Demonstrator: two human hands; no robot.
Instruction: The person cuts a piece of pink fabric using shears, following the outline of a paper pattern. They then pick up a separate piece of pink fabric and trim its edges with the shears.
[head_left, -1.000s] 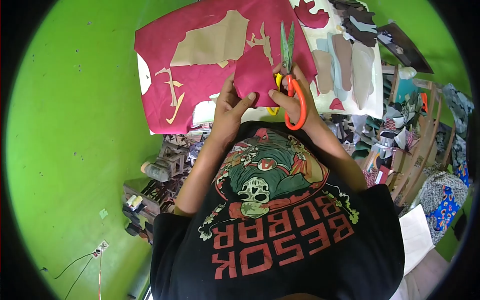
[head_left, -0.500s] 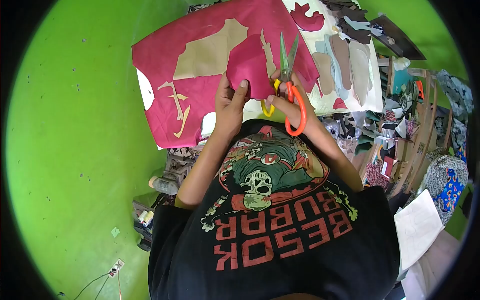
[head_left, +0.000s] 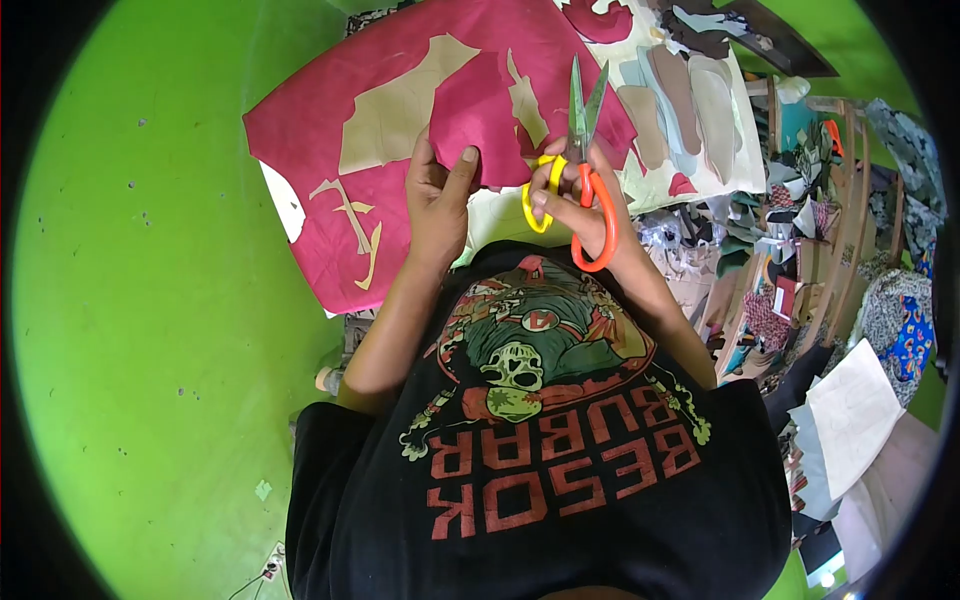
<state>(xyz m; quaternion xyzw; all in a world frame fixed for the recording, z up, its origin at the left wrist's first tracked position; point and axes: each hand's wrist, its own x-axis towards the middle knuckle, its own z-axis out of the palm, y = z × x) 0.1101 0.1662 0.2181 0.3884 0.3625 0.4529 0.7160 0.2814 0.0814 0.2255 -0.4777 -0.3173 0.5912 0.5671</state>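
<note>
**Scissors at the edge of a red sheet**

The person stands over a cluttered surface (head_left: 500, 215) with both hands up in front of the chest; the left hand (head_left: 437, 195) is closed on a folded flap of the red sheet (head_left: 320, 130), thumb pressed on top and fingers tucked underneath; the right hand (head_left: 585, 195) is closed on a pair of scissors (head_left: 582, 120), with digits hooked through the yellow loop and the orange loop; the blades point away from the body and stand slightly parted, their tips just over the sheet's right edge.

The red sheet lies spread from the left hand out to the upper left, with tan cut-out patches (head_left: 395, 110) showing on it; the scissors sit right beside the held flap.

To the right lies a cream sheet (head_left: 740, 160) bearing tan, grey and red cut shapes; beyond it a wooden rack (head_left: 830, 250) is stuffed with patterned scraps, though I cannot tell which piece sits in which compartment; a white paper (head_left: 850, 420) lies lower right; the wall alongside is bright green.
</note>
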